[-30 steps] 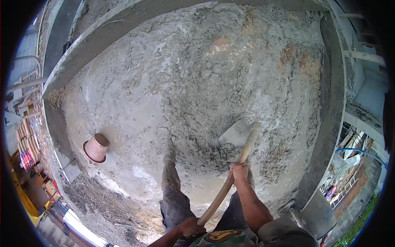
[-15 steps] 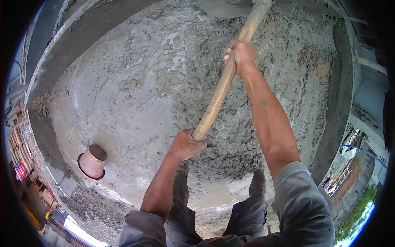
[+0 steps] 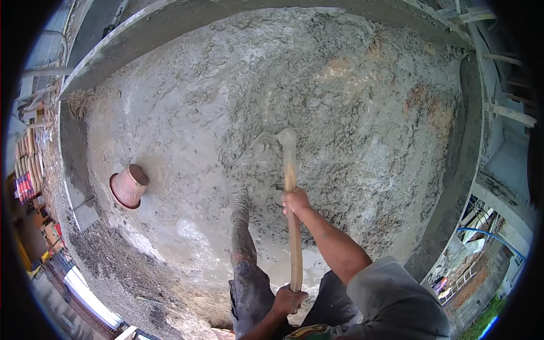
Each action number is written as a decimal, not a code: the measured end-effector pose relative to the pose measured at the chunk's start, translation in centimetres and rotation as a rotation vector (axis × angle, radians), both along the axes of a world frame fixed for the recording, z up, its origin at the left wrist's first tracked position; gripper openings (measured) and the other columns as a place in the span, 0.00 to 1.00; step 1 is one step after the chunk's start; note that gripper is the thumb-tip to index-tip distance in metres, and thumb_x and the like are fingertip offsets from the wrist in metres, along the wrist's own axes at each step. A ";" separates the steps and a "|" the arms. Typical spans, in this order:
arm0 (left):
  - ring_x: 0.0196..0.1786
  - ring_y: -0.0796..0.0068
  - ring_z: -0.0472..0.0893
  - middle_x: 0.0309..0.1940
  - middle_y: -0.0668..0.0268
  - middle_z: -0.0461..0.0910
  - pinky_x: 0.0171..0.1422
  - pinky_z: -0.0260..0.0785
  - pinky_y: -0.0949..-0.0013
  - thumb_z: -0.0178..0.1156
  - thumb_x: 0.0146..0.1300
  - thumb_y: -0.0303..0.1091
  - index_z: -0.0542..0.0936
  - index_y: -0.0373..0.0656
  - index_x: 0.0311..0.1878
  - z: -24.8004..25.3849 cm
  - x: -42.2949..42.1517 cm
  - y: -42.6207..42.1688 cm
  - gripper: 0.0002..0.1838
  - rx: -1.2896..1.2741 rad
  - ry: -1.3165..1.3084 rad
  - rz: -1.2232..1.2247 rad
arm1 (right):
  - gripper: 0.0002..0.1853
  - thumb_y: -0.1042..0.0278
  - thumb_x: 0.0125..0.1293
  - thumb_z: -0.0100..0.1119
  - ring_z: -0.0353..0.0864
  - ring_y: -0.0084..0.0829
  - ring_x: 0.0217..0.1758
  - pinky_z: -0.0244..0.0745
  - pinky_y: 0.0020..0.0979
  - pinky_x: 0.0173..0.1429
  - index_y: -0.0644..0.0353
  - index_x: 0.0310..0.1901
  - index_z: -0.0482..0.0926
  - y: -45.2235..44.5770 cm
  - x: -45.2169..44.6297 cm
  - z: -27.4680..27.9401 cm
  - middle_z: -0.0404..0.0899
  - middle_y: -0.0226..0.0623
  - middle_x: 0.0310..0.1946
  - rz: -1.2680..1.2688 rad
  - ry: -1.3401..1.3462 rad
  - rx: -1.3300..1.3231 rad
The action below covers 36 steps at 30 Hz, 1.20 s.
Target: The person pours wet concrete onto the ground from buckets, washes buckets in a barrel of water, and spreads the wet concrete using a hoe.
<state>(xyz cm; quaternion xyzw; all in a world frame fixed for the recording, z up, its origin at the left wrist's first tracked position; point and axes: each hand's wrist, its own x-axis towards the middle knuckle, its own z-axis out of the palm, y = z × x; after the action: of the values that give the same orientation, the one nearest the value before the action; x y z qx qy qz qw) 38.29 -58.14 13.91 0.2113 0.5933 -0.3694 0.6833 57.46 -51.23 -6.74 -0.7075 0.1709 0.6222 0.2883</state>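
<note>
Both my hands are closed round the wooden handle of a hoe (image 3: 290, 170). My right hand (image 3: 296, 200) grips it partway along, below the head. Lower down, my left hand (image 3: 289, 300) holds the butt end, close to my legs. The hoe's head points away from me, and its blade is mostly sunk in or coated with wet grey mortar (image 3: 334, 113). That mortar spreads over the floor, lumpy on the right and smoother on the left. My mud-covered boot (image 3: 242, 238) stands in it, left of the handle.
An upside-down reddish bucket (image 3: 129, 186) rests in the mortar at the left. Low cement walls (image 3: 141, 39) border the mix at the back and sides. Gravel (image 3: 130, 272) lies at the lower left. Stacked sacks (image 3: 28, 161) are outside the left wall, and a blue hose (image 3: 493, 238) is at the right.
My hands have drawn the hoe back toward my body, and its head has come from the top edge to mid-view. The handle now stands nearly straight up in view.
</note>
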 end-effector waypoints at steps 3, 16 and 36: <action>0.20 0.76 0.74 0.16 0.65 0.74 0.26 0.68 0.69 0.63 0.49 0.37 0.75 0.36 0.27 3.6 -2.0 -3.5 0.13 -0.126 -0.043 -0.195 | 0.07 0.72 0.46 0.55 0.72 0.30 0.12 0.70 0.32 0.15 0.66 0.26 0.70 -8.6 -3.1 2.8 0.71 0.36 0.16 -0.203 0.036 -0.083; 0.16 0.81 0.70 0.15 0.68 0.72 0.19 0.61 0.74 0.67 0.44 0.33 0.74 0.38 0.27 -20.4 19.9 20.6 0.12 0.141 -0.650 -0.133 | 0.09 0.75 0.47 0.50 0.75 0.35 0.15 0.70 0.34 0.19 0.75 0.28 0.72 13.3 30.8 -2.6 0.74 0.45 0.18 -0.297 -0.844 0.104; 0.18 0.76 0.73 0.21 0.62 0.76 0.23 0.64 0.74 0.62 0.52 0.39 0.77 0.37 0.27 6.1 -5.8 0.5 0.13 -0.250 -0.083 -0.186 | 0.06 0.74 0.46 0.52 0.78 0.40 0.16 0.73 0.37 0.16 0.70 0.22 0.74 -13.2 -8.6 1.9 0.73 0.46 0.15 -0.166 0.024 -0.260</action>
<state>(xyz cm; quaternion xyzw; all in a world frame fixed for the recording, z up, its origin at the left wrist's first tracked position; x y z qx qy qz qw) 32.45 -57.63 19.99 0.1936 0.4917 -0.4933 0.6910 48.82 -64.41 -4.83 -0.7149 0.3113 0.5772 0.2426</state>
